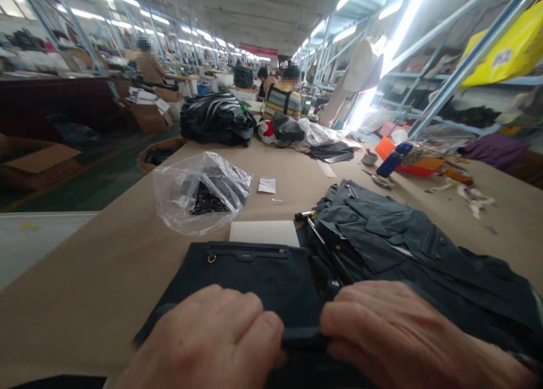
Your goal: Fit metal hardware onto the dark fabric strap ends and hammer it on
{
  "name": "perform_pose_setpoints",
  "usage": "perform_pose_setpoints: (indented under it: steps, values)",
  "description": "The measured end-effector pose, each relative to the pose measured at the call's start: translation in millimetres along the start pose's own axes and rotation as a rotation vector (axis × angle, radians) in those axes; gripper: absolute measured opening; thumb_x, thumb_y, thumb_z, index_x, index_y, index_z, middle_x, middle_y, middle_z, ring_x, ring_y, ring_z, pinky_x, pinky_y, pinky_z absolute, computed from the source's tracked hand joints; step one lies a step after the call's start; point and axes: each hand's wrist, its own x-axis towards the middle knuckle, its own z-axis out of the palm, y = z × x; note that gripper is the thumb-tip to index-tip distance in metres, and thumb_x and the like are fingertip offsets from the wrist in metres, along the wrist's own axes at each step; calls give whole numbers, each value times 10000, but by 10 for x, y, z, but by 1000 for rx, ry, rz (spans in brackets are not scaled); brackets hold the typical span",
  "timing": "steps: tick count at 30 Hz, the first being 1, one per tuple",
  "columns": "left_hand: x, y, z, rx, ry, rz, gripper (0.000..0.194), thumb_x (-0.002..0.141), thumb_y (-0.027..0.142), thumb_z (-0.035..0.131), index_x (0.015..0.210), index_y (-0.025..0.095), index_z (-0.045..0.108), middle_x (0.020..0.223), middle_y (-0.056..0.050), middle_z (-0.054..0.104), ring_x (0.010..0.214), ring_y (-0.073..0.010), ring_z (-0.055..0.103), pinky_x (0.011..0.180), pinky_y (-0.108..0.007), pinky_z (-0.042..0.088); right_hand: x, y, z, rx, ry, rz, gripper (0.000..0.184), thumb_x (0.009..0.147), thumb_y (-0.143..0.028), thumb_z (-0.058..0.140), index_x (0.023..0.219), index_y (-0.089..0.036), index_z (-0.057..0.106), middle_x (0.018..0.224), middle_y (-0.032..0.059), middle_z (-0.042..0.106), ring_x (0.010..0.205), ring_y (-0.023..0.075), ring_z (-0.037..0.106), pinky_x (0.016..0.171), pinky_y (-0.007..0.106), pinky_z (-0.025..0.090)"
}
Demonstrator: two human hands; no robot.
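Note:
A dark navy bag panel (254, 273) with a zip, a small label and a metal ring lies flat in front of me. My left hand (212, 338) is closed on the near edge of this panel, thumb pressed against the fingers. My right hand (382, 327) pinches the same edge a short way to the right, and a folded strip of dark material shows between the two hands. What lies below the fingers is hidden. A white sheet (263, 233) sticks out from under the panel's far edge. Just right of the panel lies a hammer (324, 242).
Dark fabric pieces (382, 225) are piled on the right. A clear plastic bag (203, 192) with dark parts lies on the left of the brown table (85, 281). Farther back are a dark bundle (217, 117), an orange tray (418, 165) and a blue box (394, 159). Several people sit beyond.

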Motion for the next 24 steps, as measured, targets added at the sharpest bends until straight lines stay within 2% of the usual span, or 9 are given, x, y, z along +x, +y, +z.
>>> perform_pose_setpoints:
  steps: [2, 4, 6, 8, 11, 15, 18, 21, 24]
  values:
    - [-72, -226, -46, -113, -188, -142, 281, 898, 232, 383, 675, 230, 554, 576, 36, 585, 482, -114, 527, 452, -227, 364, 289, 116, 32, 133, -83, 101, 274, 900, -340, 541, 1167, -283, 568, 941, 13, 673, 813, 147, 615, 714, 238, 470]
    - [-96, -498, -37, -164, -406, -339, 316, 903, 289, 396, 632, 216, 540, 589, 30, 600, 526, -113, 556, 487, -218, 374, 471, 349, 185, 289, -166, 217, 279, 868, -351, 580, 1132, -260, 598, 937, 4, 666, 828, 151, 604, 718, 233, 457]
    - [-88, -765, 75, -171, -559, -483, 334, 904, 321, 406, 622, 204, 542, 625, 15, 624, 590, -127, 586, 555, -223, 402, 565, 618, 462, 436, -229, 335, 201, 869, -339, 559, 981, -200, 650, 815, -8, 644, 738, 132, 574, 648, 212, 430]
    - [-69, -984, 282, -161, -633, -532, 330, 908, 336, 398, 660, 195, 565, 688, -13, 655, 667, -155, 616, 637, -249, 427, 625, 849, 790, 464, -225, 441, 203, 874, -315, 526, 831, -160, 649, 680, -21, 584, 629, 111, 514, 561, 207, 377]
    - [-37, -1193, 645, -98, -702, -555, 322, 914, 333, 386, 736, 180, 607, 778, -66, 690, 769, -193, 649, 728, -291, 444, 735, 1057, 1189, 305, -113, 438, 237, 884, -276, 495, 727, -154, 625, 710, -3, 571, 655, 117, 507, 602, 225, 370]
    - [-12, -1338, 972, -31, -776, -560, 318, 907, 341, 402, 803, 163, 645, 868, -110, 708, 856, -227, 662, 783, -318, 452, 886, 1150, 1406, 58, -54, 355, 253, 897, -222, 480, 697, -164, 624, 793, 39, 603, 800, 152, 542, 746, 254, 385]
    - [-1, -1391, 1036, 0, -820, -555, 310, 899, 346, 423, 832, 159, 661, 875, -122, 712, 853, -248, 667, 769, -336, 463, 936, 1163, 1436, -4, -69, 339, 235, 884, -195, 494, 691, -169, 626, 782, 40, 609, 799, 154, 542, 741, 252, 387]
    - [46, -1322, 999, 46, -839, -539, 294, 884, 331, 453, 854, 142, 676, 868, -149, 709, 830, -283, 668, 743, -377, 472, 945, 1159, 1431, -50, -70, 348, 216, 870, -181, 506, 696, -161, 632, 789, 53, 614, 800, 163, 547, 739, 258, 396]
    - [121, -1076, 1005, 250, -712, -468, 298, 880, 191, 403, 863, 108, 689, 870, -181, 690, 865, -331, 646, 770, -459, 460, 940, 1126, 1415, -104, -76, 349, 218, 874, -178, 494, 724, -144, 649, 815, 79, 628, 814, 176, 560, 753, 270, 410]
